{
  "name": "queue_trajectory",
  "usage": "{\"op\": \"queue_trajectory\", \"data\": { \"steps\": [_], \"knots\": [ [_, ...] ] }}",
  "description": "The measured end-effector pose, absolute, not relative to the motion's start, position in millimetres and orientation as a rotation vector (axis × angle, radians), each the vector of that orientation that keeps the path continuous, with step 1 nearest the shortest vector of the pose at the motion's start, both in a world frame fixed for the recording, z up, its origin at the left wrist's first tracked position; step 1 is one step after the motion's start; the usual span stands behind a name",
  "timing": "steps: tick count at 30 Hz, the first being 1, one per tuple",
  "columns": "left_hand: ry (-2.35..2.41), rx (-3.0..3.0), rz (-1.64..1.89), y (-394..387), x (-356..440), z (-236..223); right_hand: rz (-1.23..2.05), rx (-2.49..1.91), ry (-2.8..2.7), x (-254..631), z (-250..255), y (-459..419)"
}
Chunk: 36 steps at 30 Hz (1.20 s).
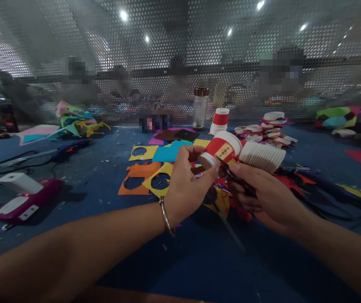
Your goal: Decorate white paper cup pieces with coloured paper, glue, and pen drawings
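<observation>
Head view. Clock is centred on the cup in your grasp.

Your left hand is clamped around a red-and-white paper cup, held tilted above the blue tabletop. Silver bangle at that wrist. Your right hand is closed on a slim dark tool, its pointed end at the cup's pale-yellow printed label; cannot tell whether it pierces the wall. Hands close together; any contact between them is unclear.

At 12: a second red-and-white cup, standing. At 11: a clear glass bottle with a brown lid. At 2: a heap of cut cup pieces. At 3: a ridged stack of nested white cups, on its side.

At 9: a bright-blue paper sheet, then a yellow sheet with a round hole. Between 8 and 9: an orange cut-out sheet; farther out, a purple power strip bearing a white plug adapter.
</observation>
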<state>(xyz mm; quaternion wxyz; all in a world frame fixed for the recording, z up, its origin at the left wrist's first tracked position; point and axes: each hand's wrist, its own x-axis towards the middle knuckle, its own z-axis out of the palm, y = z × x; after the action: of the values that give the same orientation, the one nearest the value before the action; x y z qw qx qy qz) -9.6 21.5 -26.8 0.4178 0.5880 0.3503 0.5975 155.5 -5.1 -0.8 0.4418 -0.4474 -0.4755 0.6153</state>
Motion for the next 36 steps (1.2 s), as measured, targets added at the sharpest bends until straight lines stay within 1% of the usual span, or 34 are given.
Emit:
{"op": "queue_trajectory", "data": {
  "steps": [10,16,36],
  "knots": [
    [0.816,1.288,1.432,22.4,-5.5,-26.7,1.556,-1.115,-1.114,154.5,1.2,-4.3],
    [0.868,1.219,1.372,24.1,-4.6,-28.3,1.57,-1.126,-1.07,154.4,2.4,-2.5],
    [0.827,1.125,1.381,25.2,1.9,-24.9,1.61,-1.175,-1.043,157.3,3.3,-0.3]
  ]
}}
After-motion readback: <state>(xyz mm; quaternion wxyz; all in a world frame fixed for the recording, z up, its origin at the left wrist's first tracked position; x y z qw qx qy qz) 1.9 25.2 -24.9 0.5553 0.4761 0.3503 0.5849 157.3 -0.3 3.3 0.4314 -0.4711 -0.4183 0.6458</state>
